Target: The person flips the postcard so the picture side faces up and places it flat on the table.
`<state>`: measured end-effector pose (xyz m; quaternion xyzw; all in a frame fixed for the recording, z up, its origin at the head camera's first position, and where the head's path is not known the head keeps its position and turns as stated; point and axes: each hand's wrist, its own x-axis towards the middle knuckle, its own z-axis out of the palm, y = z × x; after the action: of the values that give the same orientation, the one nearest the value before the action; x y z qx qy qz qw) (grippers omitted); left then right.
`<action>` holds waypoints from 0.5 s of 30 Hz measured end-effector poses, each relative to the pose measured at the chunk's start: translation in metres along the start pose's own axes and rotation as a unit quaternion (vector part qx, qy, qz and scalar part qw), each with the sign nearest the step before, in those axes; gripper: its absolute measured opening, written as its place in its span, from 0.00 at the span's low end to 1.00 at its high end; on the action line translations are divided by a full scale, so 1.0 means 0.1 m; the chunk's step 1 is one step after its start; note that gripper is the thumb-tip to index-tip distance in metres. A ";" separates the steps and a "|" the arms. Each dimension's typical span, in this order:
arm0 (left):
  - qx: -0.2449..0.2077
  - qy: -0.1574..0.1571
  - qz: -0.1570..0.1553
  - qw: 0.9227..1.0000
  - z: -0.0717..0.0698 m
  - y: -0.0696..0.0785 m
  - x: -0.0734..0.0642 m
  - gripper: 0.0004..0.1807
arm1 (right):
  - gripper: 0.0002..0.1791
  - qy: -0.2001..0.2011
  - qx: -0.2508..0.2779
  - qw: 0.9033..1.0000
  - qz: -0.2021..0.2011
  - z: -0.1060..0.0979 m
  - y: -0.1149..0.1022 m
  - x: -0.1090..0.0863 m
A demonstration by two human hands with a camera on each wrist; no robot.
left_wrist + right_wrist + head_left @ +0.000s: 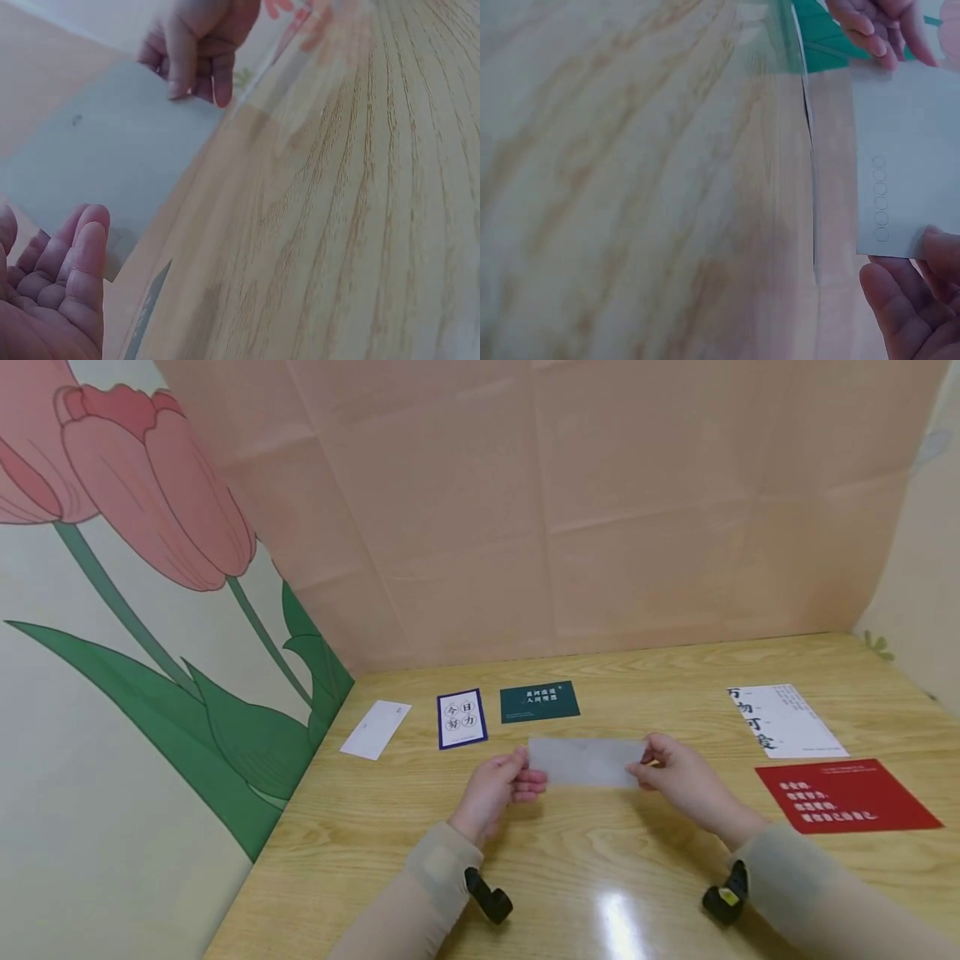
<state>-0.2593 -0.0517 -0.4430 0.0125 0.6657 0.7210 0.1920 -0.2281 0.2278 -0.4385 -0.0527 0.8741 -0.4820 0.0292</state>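
A pale postcard [585, 762] is held up over the table by its two short ends, plain side facing the head camera. My left hand [493, 789] pinches the left end between thumb and fingers. At the opposite end, my right hand [686, 779] pinches the edge, its thumb on the near face in the right wrist view. A column of small printed circles shows on the postcard [907, 165] there. Closest behind it lie a green card [540, 714] with white lettering and a purple-bordered white card [447, 739].
A white card [375, 729] lies at the left of the wooden table [360, 860]. On the right are a white card with black lettering [806, 727] and a red card [892, 793]. A pink sheet [600, 527] covers the back; a tulip-painted wall [45, 760] stands left.
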 end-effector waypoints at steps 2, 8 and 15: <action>-0.006 0.002 0.000 1.000 0.00 0.00 0.00 0.24 | 0.08 0.008 -0.024 1.000 -0.008 0.00 0.00 -0.01; -0.008 0.002 0.001 1.000 0.00 0.01 -0.02 0.26 | 0.05 0.050 -0.076 0.994 -0.058 0.04 -0.01 -0.02; -0.004 -0.011 0.002 1.000 0.00 0.01 -0.04 0.30 | 0.06 0.058 -0.090 0.991 -0.075 0.05 -0.03 -0.03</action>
<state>-0.2558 -0.0533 -0.4408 0.0209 0.6604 0.7242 0.1975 -0.2241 0.2225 -0.4390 -0.0929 0.9076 -0.4045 -0.0629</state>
